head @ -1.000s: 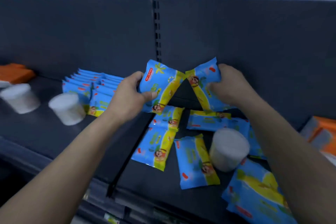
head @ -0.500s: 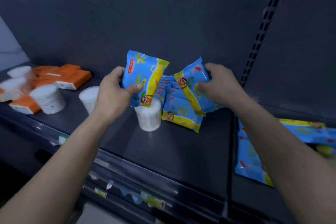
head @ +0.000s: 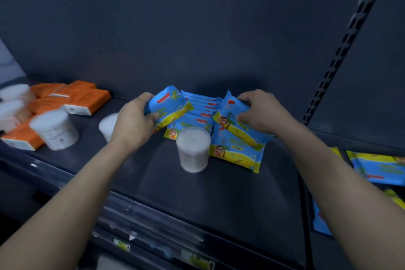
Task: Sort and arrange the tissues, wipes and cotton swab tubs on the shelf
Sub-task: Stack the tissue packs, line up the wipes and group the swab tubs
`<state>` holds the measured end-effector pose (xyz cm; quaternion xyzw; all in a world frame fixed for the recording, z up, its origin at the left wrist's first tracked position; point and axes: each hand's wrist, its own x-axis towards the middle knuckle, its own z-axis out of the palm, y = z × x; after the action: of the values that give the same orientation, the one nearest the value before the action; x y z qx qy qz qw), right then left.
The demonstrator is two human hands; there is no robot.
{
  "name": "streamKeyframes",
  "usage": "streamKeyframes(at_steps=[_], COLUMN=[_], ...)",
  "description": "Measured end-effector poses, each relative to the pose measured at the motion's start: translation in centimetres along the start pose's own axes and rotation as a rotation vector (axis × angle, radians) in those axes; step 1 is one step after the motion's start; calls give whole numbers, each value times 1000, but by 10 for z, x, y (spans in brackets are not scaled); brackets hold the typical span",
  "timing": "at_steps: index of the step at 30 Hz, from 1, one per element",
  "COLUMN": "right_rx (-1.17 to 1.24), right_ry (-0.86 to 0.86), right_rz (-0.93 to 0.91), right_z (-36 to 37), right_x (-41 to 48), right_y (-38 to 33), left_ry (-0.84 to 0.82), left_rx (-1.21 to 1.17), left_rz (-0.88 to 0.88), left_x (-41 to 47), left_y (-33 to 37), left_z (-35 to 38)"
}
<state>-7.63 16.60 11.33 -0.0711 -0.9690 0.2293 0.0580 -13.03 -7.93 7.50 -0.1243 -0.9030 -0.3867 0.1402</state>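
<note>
Head view, centre frame: left hand (head: 133, 125) and right hand (head: 260, 114), fingers pinching one wipes pack (head: 169, 108) each (head: 232, 114), flanking the standing row of packs (head: 202, 109), likely to add them, cotton swab tub (head: 193, 149) just below.

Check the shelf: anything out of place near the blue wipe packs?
Yes. One clear cotton swab tub stands right against the row of blue wipe packs, apart from the other tubs at the left, which sit among the orange tissue packs.
</note>
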Motion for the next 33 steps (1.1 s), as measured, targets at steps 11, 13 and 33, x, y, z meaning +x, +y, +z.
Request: streamKeyframes(at_steps=[11,13,33], right_rx=[-331,-329,-429], right_ry=[-246,-246,-25], right_rz=[27,72,285], right_z=[47,54,78], right_x=[9,12,12], right_y=[3,-2,-19], left_ry=[-422,-509,-507], left_rx=[251,241,421], left_rz=[136,203,644], left_x=[36,46,70], left_y=[-24,-29,-44], left_z=[28,34,61])
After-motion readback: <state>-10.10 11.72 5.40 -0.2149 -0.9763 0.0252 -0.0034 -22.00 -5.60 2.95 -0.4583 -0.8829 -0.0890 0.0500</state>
